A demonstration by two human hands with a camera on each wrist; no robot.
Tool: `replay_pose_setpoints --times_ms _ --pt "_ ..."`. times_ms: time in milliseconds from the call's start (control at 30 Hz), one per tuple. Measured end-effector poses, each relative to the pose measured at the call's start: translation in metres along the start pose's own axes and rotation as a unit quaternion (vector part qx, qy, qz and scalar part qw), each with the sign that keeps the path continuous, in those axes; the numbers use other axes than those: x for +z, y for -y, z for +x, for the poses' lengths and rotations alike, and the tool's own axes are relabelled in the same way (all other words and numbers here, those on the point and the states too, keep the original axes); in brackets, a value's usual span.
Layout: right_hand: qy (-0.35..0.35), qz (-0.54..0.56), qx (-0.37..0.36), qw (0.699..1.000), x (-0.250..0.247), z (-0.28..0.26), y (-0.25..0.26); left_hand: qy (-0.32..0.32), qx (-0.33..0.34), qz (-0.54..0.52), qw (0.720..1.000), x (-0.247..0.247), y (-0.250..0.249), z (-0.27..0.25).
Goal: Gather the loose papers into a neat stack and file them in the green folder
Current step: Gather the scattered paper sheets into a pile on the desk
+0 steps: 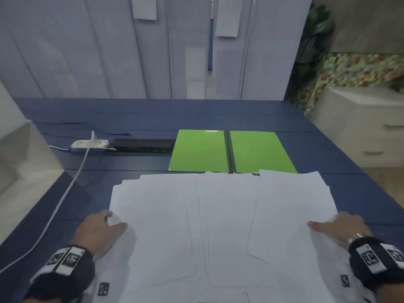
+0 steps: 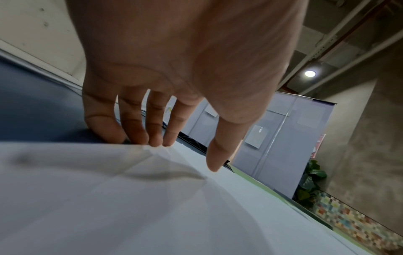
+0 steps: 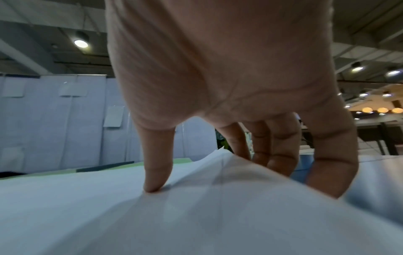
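Many loose papers (image 1: 223,226) spread overlapping across blue table (image 1: 140,119), just before green folder (image 1: 201,152), which lies open flat. Left hand (image 1: 99,232) pinches left paper edge, thumb on top, fingers (image 2: 113,127) beneath. Right hand (image 1: 341,228) pinches right edge likewise. Power strip (image 1: 89,144) left of folder.

Open-plan office, my spot: blue worktop (image 1: 135,114) with a built-in cable hatch (image 1: 142,146) and a white power strip (image 1: 89,144), grey partition panels (image 1: 87,51) behind with paper notes pinned on. White drawer cabinet (image 1: 369,132) at my right, potted plant (image 1: 314,40) in the corner. Exposed ceiling ducts and round downlights (image 3: 81,43) overhead.
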State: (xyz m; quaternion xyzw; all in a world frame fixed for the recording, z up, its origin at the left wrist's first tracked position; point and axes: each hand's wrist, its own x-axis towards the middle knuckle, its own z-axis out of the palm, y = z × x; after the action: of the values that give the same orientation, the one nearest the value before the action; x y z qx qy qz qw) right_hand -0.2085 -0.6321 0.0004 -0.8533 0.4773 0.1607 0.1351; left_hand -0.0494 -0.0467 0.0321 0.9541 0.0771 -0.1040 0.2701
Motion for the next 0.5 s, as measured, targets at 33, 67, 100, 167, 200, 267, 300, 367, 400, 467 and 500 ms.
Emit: replay_pose_setpoints --times_ms 33,67,100,167,200,267,300,367,400,467,500 --pt "-0.003 0.001 0.006 1.0 0.001 -0.013 0.007 0.001 0.0 0.002 1.0 0.001 -0.003 -0.003" --pt "-0.004 0.012 0.008 1.0 -0.004 -0.036 0.015 0.004 0.001 0.001 1.0 0.002 -0.006 -0.004" --pt "-0.02 0.009 0.015 1.0 -0.009 -0.052 0.027 0.012 0.001 -0.001 1.0 0.004 -0.009 -0.004" --pt "-0.021 0.023 0.018 0.999 -0.009 -0.061 0.035 0.033 0.001 -0.037 0.999 0.007 -0.013 -0.006" --pt "-0.007 0.042 0.016 0.999 -0.008 -0.06 0.036 0.036 0.001 -0.062 0.997 0.008 -0.013 -0.005" --pt "-0.009 0.072 0.016 0.997 -0.007 -0.053 0.035 0.034 0.001 -0.087 0.996 0.006 -0.015 -0.003" --pt "-0.015 0.083 0.019 0.996 -0.008 -0.055 0.036 0.033 -0.003 -0.088 0.996 0.005 -0.014 0.0" --pt "-0.019 0.093 0.044 0.994 -0.008 -0.052 0.035 0.029 -0.019 -0.108 0.994 0.005 -0.014 0.005" --pt "-0.002 0.109 0.037 0.993 -0.008 -0.049 0.036 0.035 -0.023 -0.133 0.99 0.007 -0.014 0.005" --pt "0.055 0.195 -0.012 0.979 -0.005 -0.043 0.041 0.06 -0.028 -0.185 0.981 0.013 -0.021 0.001" --pt "0.077 0.239 -0.036 0.967 -0.004 -0.045 0.045 0.08 -0.028 -0.199 0.976 0.017 -0.025 -0.002"
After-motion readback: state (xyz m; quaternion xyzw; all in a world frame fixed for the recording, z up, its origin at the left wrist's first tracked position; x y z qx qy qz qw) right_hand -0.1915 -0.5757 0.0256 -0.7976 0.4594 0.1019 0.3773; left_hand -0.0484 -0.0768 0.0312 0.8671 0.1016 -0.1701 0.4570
